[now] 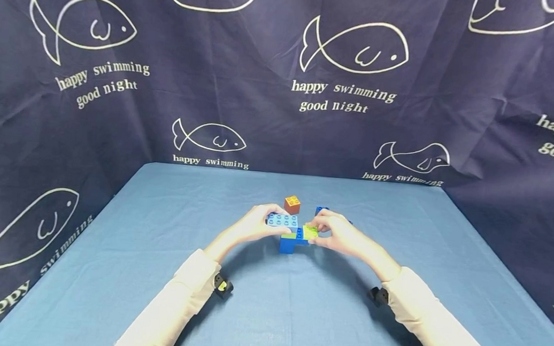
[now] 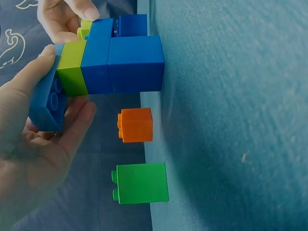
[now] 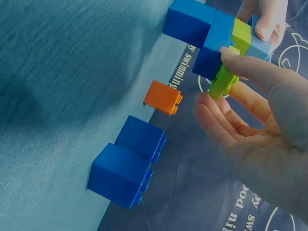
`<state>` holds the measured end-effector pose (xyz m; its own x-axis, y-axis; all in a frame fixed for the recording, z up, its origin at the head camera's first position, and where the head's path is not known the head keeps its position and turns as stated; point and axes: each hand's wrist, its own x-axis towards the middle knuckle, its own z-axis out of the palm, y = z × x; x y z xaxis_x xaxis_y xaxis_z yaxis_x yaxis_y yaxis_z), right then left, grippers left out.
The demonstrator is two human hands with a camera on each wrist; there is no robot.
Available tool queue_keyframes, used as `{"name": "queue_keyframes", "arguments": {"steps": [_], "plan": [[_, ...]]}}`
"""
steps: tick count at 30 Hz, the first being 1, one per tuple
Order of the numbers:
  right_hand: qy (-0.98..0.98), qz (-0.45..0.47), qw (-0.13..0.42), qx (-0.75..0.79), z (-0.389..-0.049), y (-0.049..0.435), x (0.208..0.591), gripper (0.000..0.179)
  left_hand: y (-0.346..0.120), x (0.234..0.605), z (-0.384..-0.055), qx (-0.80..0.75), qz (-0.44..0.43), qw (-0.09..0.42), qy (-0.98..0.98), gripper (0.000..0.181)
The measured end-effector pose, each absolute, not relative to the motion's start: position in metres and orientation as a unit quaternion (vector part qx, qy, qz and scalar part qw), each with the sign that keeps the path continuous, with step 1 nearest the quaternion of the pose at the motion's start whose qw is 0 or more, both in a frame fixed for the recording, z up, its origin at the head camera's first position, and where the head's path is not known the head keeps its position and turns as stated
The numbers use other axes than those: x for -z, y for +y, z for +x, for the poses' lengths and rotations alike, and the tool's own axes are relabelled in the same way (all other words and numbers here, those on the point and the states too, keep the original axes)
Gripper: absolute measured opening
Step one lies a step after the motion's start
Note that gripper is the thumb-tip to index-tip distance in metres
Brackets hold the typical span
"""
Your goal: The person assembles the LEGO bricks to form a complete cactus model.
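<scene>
A toy-brick build stands on the table, with a blue brick point(image 2: 136, 64) as its foot and a long blue brick point(image 3: 214, 44) lying across it. On its left end sits a lime green brick point(image 2: 72, 67). My left hand point(image 1: 251, 225) grips a light blue brick point(image 1: 282, 220) that touches the top of this green one and juts out to the left. At the other end, my right hand point(image 1: 342, 234) pinches a thin lime green brick point(image 3: 224, 82) between thumb and fingers, against the long blue brick's top. Whether it is fully pressed on, I cannot tell.
Behind the build stands an orange brick point(image 1: 292, 205). A green brick point(image 2: 142, 184) shows in the left wrist view. Two blue bricks point(image 3: 120, 175) stand side by side beyond my right hand. A dark fish-print curtain point(image 1: 273, 87) hangs along the blue table's point(image 1: 267, 311) far edge.
</scene>
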<state>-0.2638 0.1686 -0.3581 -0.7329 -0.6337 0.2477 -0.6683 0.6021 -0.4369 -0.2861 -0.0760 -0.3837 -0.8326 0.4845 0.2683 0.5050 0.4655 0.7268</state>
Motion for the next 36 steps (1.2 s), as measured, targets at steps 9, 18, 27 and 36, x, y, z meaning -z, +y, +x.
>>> {"name": "queue_keyframes", "arguments": {"steps": [9,18,27,36], "plan": [[-0.900,0.346,0.021,-0.265,-0.262,0.172,0.362,0.029,-0.075,0.384,-0.286,0.436,-0.284,-0.007,-0.854,0.037],[-0.896,0.358,0.040,-0.261,-0.264,0.176,0.364,0.031,-0.075,0.383,-0.286,0.432,-0.290,0.004,-0.854,0.035],[-0.892,0.374,0.057,-0.248,-0.261,0.184,0.360,0.035,-0.075,0.383,-0.288,0.430,-0.282,-0.012,-0.857,0.038],[-0.890,0.383,0.099,-0.227,-0.266,0.194,0.363,0.031,-0.076,0.383,-0.287,0.420,-0.282,0.004,-0.862,0.035]]}}
